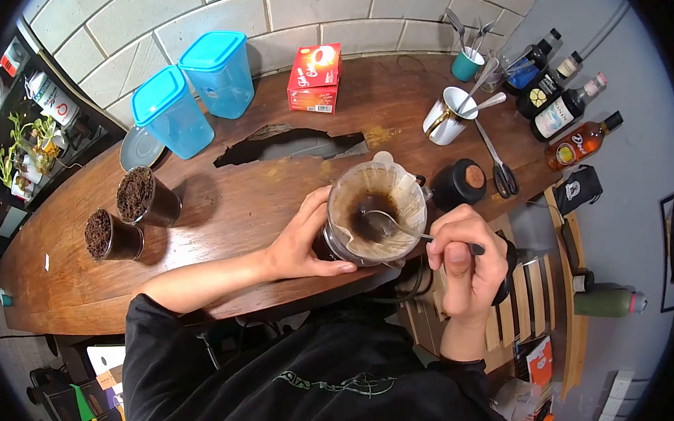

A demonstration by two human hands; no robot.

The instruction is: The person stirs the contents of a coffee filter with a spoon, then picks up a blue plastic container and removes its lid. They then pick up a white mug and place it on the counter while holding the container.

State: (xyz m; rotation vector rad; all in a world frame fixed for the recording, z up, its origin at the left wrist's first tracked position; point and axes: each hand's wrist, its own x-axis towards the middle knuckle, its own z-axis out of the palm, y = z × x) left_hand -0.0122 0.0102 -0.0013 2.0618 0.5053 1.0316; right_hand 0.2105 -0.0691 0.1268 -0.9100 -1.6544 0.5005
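Note:
My left hand [310, 238] is wrapped around the side of a glass carafe [340, 247] that carries a coffee dripper [387, 159]. Inside the dripper sits a paper filter [408, 207] with dark, wet coffee [369, 220] at its bottom. My right hand [469, 257] grips the dark handle of a spoon [405, 228], whose bowl dips into the coffee. Much of the carafe is hidden under the dripper and behind my left fingers. A black round item with a brown knob [461, 182] is just right of the dripper.
Two glasses of dark grounds [143, 199] stand at the left, near blue lidded containers [225, 76]. A red box [314, 78] is at the back. A ragged hole [291, 147] breaks the wooden table [252, 205]. Right are a mug with spoons [444, 123], scissors [501, 170] and several bottles [559, 116].

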